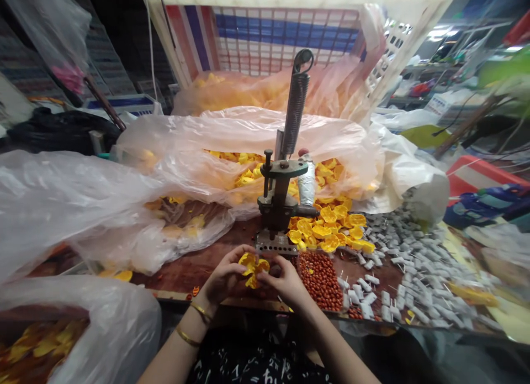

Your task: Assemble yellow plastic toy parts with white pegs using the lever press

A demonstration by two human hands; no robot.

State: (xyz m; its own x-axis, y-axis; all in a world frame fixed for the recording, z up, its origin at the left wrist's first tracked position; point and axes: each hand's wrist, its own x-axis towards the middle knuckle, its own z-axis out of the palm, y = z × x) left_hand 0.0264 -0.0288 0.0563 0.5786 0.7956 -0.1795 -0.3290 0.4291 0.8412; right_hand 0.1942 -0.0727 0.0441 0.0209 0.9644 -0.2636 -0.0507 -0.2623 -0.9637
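Observation:
Between both hands, close to the table's front edge, is a yellow plastic piece (251, 269) with curved, petal-like shells. My left hand (227, 269) grips its left side with closed fingers. From the other side, my right hand (284, 278) pinches its right edge. Just beyond the hands stands a hand press (281, 190) with a coil spring and a perforated metal base (276, 243). Right of my right hand lies a bed of small reddish-brown beads (321, 279). Loose yellow shells (331, 229) are heaped behind the beads.
Many grey blocks with metal pins (414, 268) spread over the table's right side. Clear plastic bags (178, 152) with yellow pieces lie behind and left. A white crate (285, 36) stands tilted at the back. Another bag (111, 317) sits at lower left.

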